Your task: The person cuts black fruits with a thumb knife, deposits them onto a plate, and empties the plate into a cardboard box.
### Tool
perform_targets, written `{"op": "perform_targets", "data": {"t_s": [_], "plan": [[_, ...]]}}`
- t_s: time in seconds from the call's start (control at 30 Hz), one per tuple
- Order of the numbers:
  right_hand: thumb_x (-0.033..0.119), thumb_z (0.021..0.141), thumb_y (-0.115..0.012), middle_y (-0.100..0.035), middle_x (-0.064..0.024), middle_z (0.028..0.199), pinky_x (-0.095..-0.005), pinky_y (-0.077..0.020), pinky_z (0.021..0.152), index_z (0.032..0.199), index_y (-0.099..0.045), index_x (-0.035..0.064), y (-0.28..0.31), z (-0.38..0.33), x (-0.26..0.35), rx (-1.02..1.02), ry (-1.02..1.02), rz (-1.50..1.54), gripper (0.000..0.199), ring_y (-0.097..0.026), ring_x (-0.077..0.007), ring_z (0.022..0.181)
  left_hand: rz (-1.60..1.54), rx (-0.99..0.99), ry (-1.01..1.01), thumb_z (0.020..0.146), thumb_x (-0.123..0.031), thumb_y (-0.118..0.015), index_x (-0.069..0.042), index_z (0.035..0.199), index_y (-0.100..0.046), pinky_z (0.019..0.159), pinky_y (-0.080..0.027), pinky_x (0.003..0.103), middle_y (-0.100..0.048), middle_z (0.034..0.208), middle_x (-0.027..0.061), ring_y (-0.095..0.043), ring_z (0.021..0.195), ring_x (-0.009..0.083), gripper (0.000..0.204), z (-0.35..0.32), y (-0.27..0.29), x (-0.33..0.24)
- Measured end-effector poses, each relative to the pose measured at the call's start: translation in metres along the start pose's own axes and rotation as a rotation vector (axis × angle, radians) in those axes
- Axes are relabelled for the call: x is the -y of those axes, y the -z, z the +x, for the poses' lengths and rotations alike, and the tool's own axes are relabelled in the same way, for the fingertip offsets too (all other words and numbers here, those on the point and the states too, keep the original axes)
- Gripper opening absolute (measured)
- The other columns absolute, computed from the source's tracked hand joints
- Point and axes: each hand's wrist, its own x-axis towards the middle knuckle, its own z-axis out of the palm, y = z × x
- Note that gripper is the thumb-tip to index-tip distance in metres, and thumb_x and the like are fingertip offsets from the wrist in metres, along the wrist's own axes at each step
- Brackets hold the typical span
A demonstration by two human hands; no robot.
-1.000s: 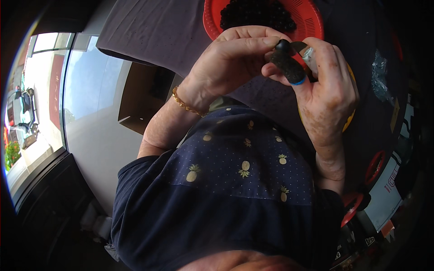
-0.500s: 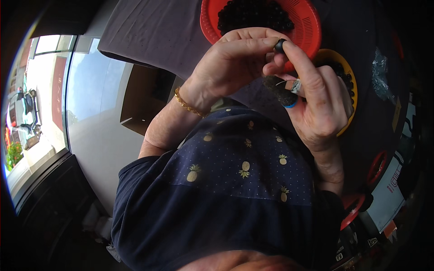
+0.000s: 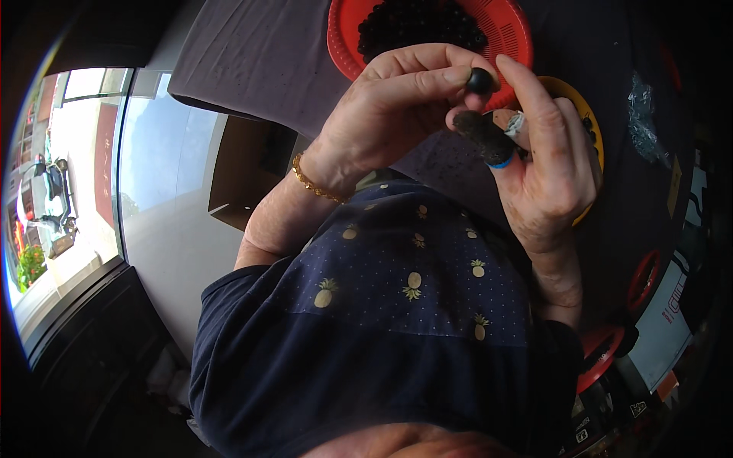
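A small, smooth black ball-like piece [image 3: 479,81] is pinched between the thumb and fingers of my left hand [image 3: 389,107]. My right hand [image 3: 553,160] is close by on the right, its index finger stretched out and apart from the thumb. The thumb wears a dark, rough sleeve [image 3: 482,136] with a blue band at its base. A white wrapping [image 3: 517,128] shows around another finger. I see nothing held in the right hand, though its curled fingers are partly hidden. Just beyond my hands stands a red plastic basket [image 3: 525,42] with many black round pieces [image 3: 420,30].
A yellow basket [image 3: 571,90] is partly behind my right hand, with dark pieces inside. Crumpled clear plastic [image 3: 645,118] lies farther right on the dark cloth [image 3: 244,61]. An open cardboard box [image 3: 237,179] sits below the cloth's edge at left. Red round objects [image 3: 599,359] are at lower right.
My right index finger has lifted off the black piece, and the right hand has drawn slightly away to the right. The left hand still holds the piece, now more exposed.
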Motion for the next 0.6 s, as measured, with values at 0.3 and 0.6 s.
{"op": "perform_targets", "data": {"t_s": [0.3, 0.6], "plan": [[0.030, 0.079, -0.064, -0.060, -0.0066, 0.077, -0.0283, -0.0512, 0.056, 0.106, -0.060, 0.0021, 0.0035, 0.0039, 0.0021, 0.101, -0.145, -0.076, 0.039, -0.061, -0.0182, 0.068, 0.042, -0.028, -0.020, 0.090, -0.017, -0.053, 0.002, 0.105, -0.059, 0.069, -0.047, 0.022, -0.060, 0.085, 0.0035, -0.053, 0.070, 0.0066, 0.024, -0.0033, -0.0082, -0.0037], [0.031, 0.078, -0.065, -0.060, -0.0054, 0.077, -0.0289, -0.0517, 0.056, 0.106, -0.061, 0.0048, -0.0016, 0.0003, -0.0001, 0.085, -0.175, -0.096, 0.038, -0.062, -0.0189, 0.069, 0.036, -0.003, -0.008, 0.091, -0.017, -0.053, 0.002, 0.104, -0.059, 0.070, -0.048, 0.022, -0.060, 0.086, 0.0034, -0.054, 0.070, 0.0072, 0.024, -0.0034, -0.0070, -0.0040]]}}
